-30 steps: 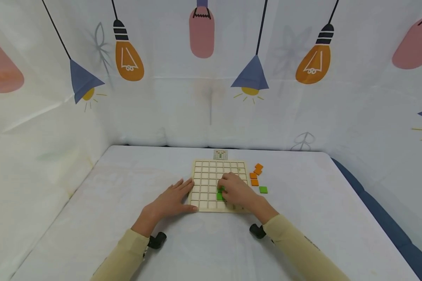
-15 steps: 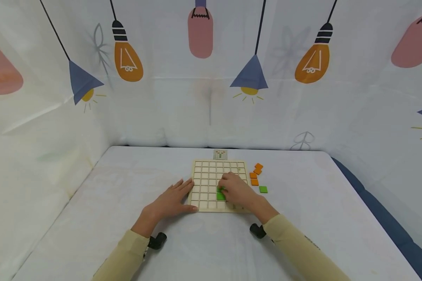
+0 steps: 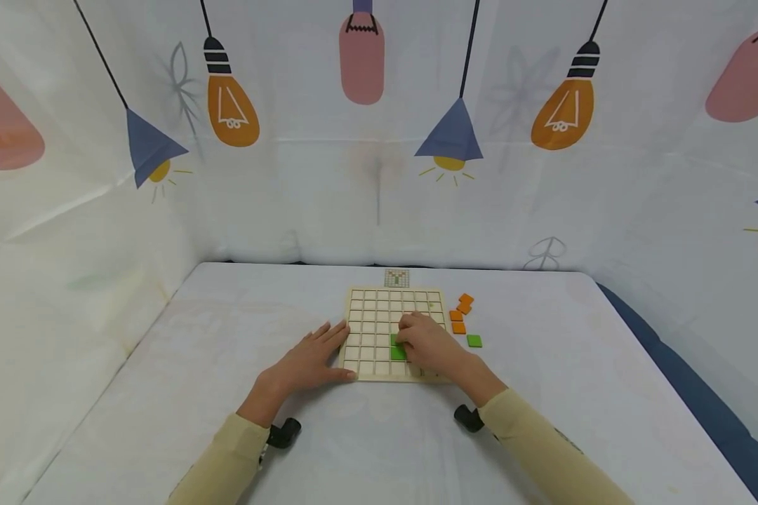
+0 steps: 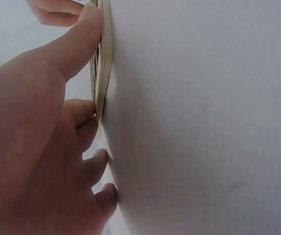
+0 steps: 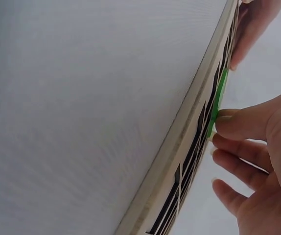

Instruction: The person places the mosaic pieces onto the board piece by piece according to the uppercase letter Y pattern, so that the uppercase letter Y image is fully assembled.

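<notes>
A pale wooden grid board (image 3: 367,315) lies on the white table. My left hand (image 3: 309,360) rests at the board's left edge with fingers spread, its thumb (image 4: 84,41) over the near corner. On the board, two green square tiles sit in neighbouring cells, one behind the other. The fingers of my right hand (image 3: 431,344) are bent over the farther green tile (image 3: 394,339), partly hiding it. The nearer green tile (image 3: 397,353) shows more fully. In the right wrist view, thumb and index fingertips pinch at the green tile (image 5: 221,93).
Right of the board lie several orange tiles (image 3: 458,327) and a loose green tile (image 3: 474,341). A small pattern card (image 3: 396,278) lies behind the board. A printed curtain (image 3: 328,203) hangs around the table's back and sides.
My right fingers have shifted slightly right at the farther green tile, and more of it shows in its cell. The left hand stays put on the board's edge.
</notes>
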A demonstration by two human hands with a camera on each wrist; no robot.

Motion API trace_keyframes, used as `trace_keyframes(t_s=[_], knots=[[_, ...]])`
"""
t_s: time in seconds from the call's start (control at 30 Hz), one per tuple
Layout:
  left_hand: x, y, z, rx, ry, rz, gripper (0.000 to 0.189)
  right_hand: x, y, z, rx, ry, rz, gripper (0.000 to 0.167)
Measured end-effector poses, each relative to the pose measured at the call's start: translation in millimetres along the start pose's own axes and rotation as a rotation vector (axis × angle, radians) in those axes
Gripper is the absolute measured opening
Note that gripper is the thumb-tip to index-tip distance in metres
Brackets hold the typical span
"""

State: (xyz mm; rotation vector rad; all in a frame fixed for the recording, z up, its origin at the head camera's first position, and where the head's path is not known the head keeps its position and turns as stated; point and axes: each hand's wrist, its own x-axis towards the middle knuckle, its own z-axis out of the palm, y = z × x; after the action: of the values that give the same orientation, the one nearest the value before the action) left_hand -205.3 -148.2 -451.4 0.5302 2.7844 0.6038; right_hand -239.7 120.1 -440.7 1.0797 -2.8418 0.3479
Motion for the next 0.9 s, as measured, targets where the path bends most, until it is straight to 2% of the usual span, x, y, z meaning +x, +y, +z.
trace_keyframes(t_s=[0.23, 0.43, 0.57, 0.9], knots=[[-0.6, -1.6, 0.4, 0.01, 0.016, 0.032, 0.092, -4.9, 2, 0, 0.026, 0.041, -0.057, 0.024], [-0.7, -0.2, -0.8, 0.001, 0.02, 0.034, 0.092, -9.6, 6, -2, 0.026, -0.019, 0.005, 0.023], [-0.7, 0.9, -1.4, -0.007, 0.021, 0.029, 0.092, -14.4, 10, -3, 0.02, -0.025, 0.005, 0.021], [-1.1, 2.8, -2.5, -0.005, 0.02, 0.03, 0.092, -26.8, 25, -4, 0.017, 0.045, -0.025, 0.02]])
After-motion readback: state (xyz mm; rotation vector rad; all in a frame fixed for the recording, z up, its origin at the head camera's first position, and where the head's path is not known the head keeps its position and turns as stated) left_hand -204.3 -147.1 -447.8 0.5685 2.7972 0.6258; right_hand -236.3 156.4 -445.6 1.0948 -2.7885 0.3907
